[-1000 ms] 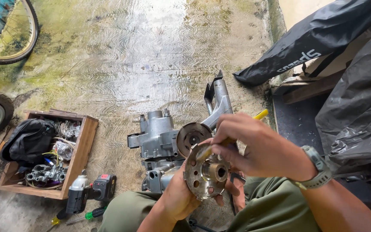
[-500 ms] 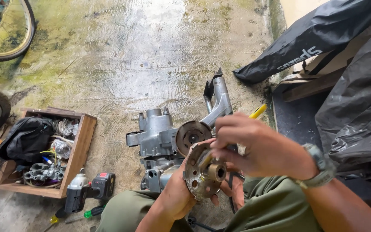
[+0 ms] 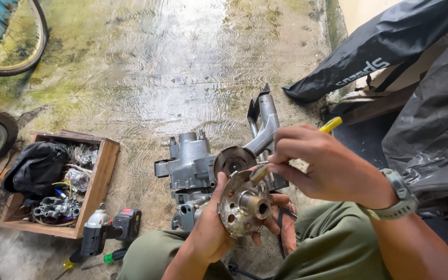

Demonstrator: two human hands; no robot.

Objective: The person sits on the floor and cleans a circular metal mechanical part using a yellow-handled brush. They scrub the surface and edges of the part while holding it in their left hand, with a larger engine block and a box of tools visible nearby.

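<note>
We note left hand point(image 3: 211, 233) gripping hub point(image 3: 245, 204) face-up, giving access; right hand point(image 3: 327, 166) pinching screwdriver point(image 3: 296, 148) at its one o'clock; engine point(image 3: 198, 166) beyond.

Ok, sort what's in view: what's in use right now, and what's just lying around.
In use:
left hand holding the round metal hub
right hand working the yellow-handled tool on it

Lying about:
engine block
wooden box of parts
cordless drill
green-handled screwdriver
bicycle wheels
black tarp
</note>
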